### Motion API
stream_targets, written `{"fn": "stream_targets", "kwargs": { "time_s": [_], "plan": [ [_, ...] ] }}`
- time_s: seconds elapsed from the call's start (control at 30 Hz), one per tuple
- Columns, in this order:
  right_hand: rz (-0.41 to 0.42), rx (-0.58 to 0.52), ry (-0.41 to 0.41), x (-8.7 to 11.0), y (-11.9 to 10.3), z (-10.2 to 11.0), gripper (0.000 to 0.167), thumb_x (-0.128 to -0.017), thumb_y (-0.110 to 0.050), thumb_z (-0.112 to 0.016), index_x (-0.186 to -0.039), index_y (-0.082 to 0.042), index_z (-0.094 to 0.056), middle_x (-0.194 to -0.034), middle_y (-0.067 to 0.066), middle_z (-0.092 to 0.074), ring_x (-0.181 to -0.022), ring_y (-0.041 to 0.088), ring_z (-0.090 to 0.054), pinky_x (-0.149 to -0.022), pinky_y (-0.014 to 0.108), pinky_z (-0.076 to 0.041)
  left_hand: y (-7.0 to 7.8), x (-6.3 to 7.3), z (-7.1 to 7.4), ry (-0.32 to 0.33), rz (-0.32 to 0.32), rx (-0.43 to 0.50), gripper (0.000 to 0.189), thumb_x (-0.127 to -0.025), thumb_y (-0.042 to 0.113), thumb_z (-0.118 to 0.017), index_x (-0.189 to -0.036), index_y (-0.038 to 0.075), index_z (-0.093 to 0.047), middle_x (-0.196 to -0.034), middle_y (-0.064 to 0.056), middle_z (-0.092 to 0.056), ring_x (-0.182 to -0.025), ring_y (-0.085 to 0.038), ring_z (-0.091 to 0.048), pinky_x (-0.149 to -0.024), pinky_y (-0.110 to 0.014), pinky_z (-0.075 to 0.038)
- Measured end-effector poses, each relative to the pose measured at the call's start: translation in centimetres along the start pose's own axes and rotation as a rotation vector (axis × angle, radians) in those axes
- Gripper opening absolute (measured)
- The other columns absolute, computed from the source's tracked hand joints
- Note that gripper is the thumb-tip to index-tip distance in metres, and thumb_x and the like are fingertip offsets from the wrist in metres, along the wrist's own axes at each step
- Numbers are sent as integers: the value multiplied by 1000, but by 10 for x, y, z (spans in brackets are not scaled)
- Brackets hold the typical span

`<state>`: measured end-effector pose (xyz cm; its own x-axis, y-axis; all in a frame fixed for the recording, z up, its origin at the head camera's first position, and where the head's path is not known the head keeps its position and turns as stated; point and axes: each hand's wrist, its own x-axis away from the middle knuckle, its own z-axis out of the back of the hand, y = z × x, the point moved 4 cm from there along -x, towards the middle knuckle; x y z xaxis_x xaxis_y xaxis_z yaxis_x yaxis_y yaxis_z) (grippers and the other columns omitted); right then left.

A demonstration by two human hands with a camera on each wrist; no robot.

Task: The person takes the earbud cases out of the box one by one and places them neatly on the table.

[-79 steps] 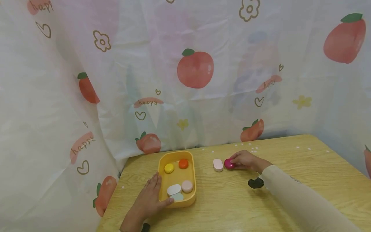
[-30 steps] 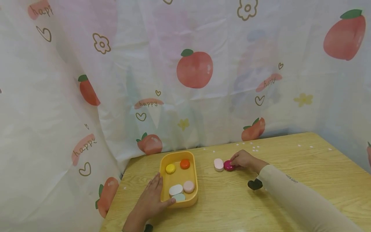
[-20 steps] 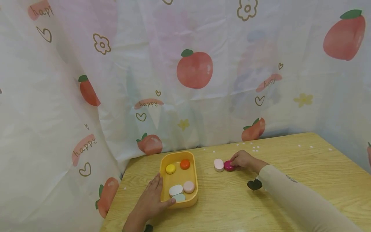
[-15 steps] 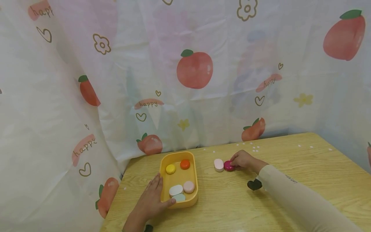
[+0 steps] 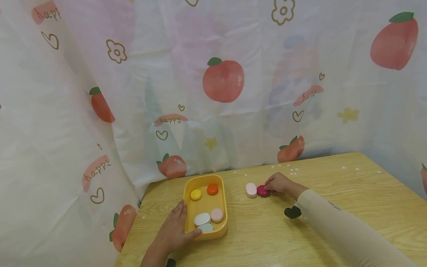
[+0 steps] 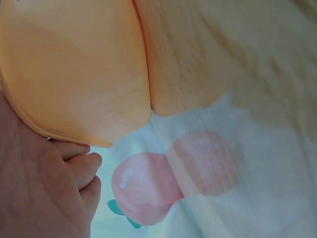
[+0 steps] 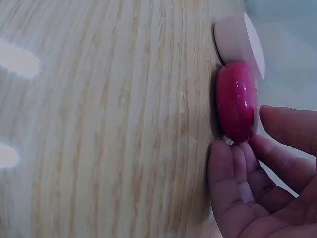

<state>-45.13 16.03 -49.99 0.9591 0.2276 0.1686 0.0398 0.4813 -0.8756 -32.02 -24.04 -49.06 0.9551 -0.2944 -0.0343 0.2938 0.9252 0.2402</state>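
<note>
In the head view my left hand (image 5: 171, 230) rests along the left side of a yellow tray (image 5: 225, 207), its thumb over the near rim and its fingers straight. In the tray lie a yellow round case (image 5: 195, 194), an orange one (image 5: 212, 189), a pale pink one (image 5: 217, 215), a white oval one (image 5: 202, 219) and a pale green one (image 5: 205, 227). My right hand (image 5: 281, 183) holds a glossy magenta round case (image 5: 262, 191) on the table by its right side. This case touches a pale pink oval case (image 5: 251, 190); the right wrist view shows both pieces upright against each other.
A wooden table (image 5: 253, 237) bears several small white specks (image 5: 293, 170) near its back edge. A printed curtain (image 5: 233, 129) hangs right behind the table and along its left side. A black object (image 5: 292, 212) sits by the right wrist.
Since the earliest frame, my right hand has shifted the magenta case slightly left and nearer, against the pale pink oval case. In the last second hardly anything moves. My left hand stays on the tray.
</note>
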Motion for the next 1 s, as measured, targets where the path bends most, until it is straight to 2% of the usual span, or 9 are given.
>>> {"fn": "stream_targets", "kwargs": {
  "time_s": [0.23, 0.33, 0.43, 0.6, 0.73, 0.83, 1.0],
  "plan": [
    [53, 157, 29, 3, -11, 13, 28, -85, -4, -66, -107, 14, -65, -80, 8, -60, -73, 18, -54, -65, 31, -50, 4, -2, -1, -1, -14, 3, 111, -83, 79, -46, -151, -5, -23, -160, -18, -13, -145, -31, -15, -115, -50, -17],
    [60, 168, 36, 4, -20, 14, 30, -86, -5, -66, -108, 14, -64, -84, 10, -63, -76, 21, -58, -68, 35, -53, 4, -1, -1, 6, -22, 3, 111, -83, 79, -46, -151, -6, -24, -159, -19, -14, -145, -32, -16, -115, -50, -17],
    [48, 131, 32, 2, -28, 10, 30, -87, -5, -65, -109, 14, -64, -91, 13, -65, -79, 23, -60, -71, 39, -56, 2, 0, 0, 19, -29, 2, 111, -83, 78, -47, -150, -8, -25, -159, -21, -16, -145, -32, -17, -115, -50, -18],
    [40, 80, 23, -6, -39, -3, 26, -89, -6, -65, -109, 12, -65, -98, 14, -65, -87, 27, -61, -74, 38, -57, -3, 3, -1, 23, -18, -19, 110, -83, 77, -48, -149, -8, -27, -158, -21, -17, -145, -33, -17, -115, -50, -18],
    [44, 65, 12, -10, -49, -15, 25, -90, -7, -64, -109, 10, -65, -101, 14, -66, -90, 30, -62, -74, 38, -56, -4, 4, 0, 26, -13, -27, 111, -82, 79, -47, -148, -8, -29, -158, -21, -18, -144, -33, -18, -114, -50, -19],
    [48, 54, 14, -11, -58, -22, 24, -90, -7, -65, -108, 9, -66, -101, 13, -65, -88, 27, -61, -74, 38, -56, -3, 4, -1, 36, -21, -28, 112, -82, 80, -45, -148, -8, -30, -157, -22, -19, -144, -34, -19, -114, -51, -19],
    [51, -5, 10, -10, -71, -30, 24, -91, -5, -64, -109, 11, -65, -100, 14, -66, -88, 28, -62, -75, 37, -57, -1, 3, -2, 51, -35, -31, 112, -82, 80, -46, -148, -8, -29, -157, -22, -20, -144, -32, -19, -114, -50, -20]
  ]
}}
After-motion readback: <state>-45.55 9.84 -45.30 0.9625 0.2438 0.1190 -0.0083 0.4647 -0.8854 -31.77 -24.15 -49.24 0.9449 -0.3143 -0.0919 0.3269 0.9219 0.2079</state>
